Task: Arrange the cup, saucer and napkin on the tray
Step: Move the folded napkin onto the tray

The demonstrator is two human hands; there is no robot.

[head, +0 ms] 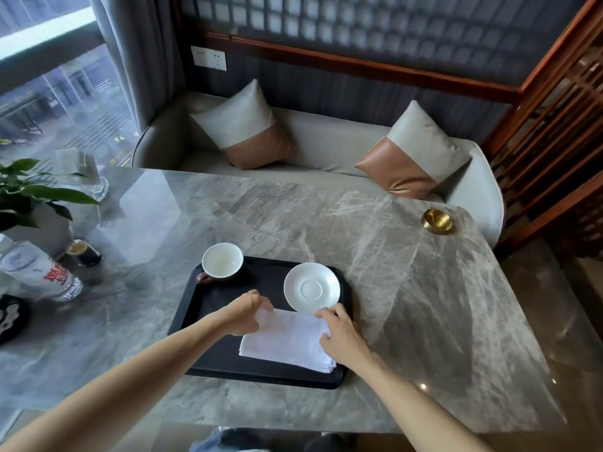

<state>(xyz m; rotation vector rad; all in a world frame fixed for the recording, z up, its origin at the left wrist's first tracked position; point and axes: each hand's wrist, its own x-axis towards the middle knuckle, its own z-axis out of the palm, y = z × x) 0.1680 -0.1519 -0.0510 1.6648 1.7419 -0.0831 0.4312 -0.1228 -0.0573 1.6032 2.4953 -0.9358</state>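
Observation:
A black rectangular tray (215, 360) lies on the marble table. At its far left corner stands a cup (222, 261), white inside with a brown handle, empty. A white saucer (311, 287) rests at the tray's far right. A folded white napkin (288, 340) lies flat on the near right part of the tray, just below the saucer. My left hand (246, 313) pinches the napkin's far left corner. My right hand (341, 334) holds the napkin's right edge, fingers curled over it.
A brass ashtray (437, 221) sits at the table's far right. At the left stand a plastic water bottle (39, 272), a small dark cup (83, 252), a leafy plant (29, 190) and a glass vase (88, 177). A sofa with two cushions lies beyond the table.

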